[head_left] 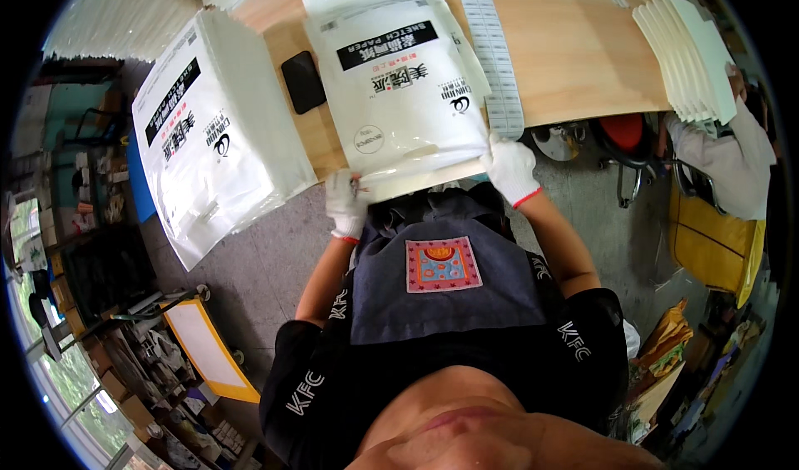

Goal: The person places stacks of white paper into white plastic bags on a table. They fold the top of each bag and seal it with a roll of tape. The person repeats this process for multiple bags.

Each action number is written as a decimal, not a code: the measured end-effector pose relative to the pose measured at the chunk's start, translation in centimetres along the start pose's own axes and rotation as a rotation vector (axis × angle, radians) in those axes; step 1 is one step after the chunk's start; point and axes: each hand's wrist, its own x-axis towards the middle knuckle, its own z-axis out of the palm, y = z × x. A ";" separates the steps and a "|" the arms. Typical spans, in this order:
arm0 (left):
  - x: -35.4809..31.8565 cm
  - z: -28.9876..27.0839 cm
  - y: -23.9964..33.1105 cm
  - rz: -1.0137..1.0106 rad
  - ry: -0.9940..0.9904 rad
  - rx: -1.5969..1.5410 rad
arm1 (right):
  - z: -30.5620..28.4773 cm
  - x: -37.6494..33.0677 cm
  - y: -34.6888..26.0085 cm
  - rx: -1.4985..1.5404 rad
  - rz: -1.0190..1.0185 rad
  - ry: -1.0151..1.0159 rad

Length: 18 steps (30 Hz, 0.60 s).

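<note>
While pinched at both corners, white pack (399, 79) between left hand (345, 204), right hand (509, 166).

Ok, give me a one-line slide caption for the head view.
Gloved left hand and right hand grip the near edge of a white packet on a wooden table, beside a second packet.

Both hands in white knit work gloves w/ red trim at the cuffs: left hand (345, 206), right hand (510, 169). Forearms bare below short sleeves. Black short-sleeve tee w/ white lettering on both sleeves & at the chest sides. Over it a dark grey-blue apron (441, 274), bib style, w/ a square patch (442, 264) at centre: pink border, blue middle, small orange & red motif.
</note>
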 end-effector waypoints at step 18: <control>-4.2 -2.1 0.3 0.028 -0.165 -0.048 | 2.9 -4.8 3.3 0.155 -0.098 -0.378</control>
